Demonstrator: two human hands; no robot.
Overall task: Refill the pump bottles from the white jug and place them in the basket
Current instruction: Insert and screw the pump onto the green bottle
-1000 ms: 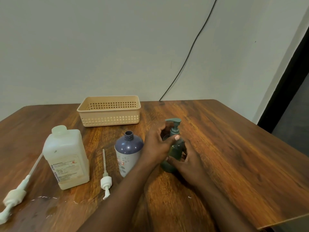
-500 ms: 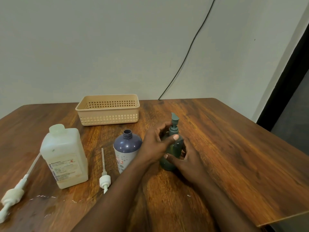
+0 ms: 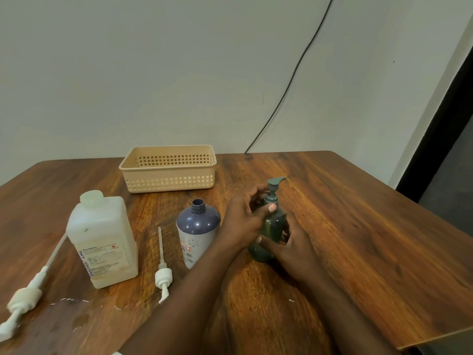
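A dark green pump bottle stands upright on the wooden table, its pump head pointing right. My left hand grips the pump collar at the bottle's neck. My right hand wraps the bottle's lower body from the right. To the left stands a blue-grey bottle with an open neck and no pump. Its white pump lies flat beside it. The white jug stands further left with its cap on. The beige basket sits at the back, with nothing in it.
A larger white pump with a long tube lies at the table's left front edge. Small wet streaks mark the wood near it. A black cable runs down the wall behind the table. The table's right edge drops off beside a dark doorway.
The green bottle's pump head has turned: it faced me 1 s ago, stood edge-on after that, and now points right. Both hands stayed on the bottle.
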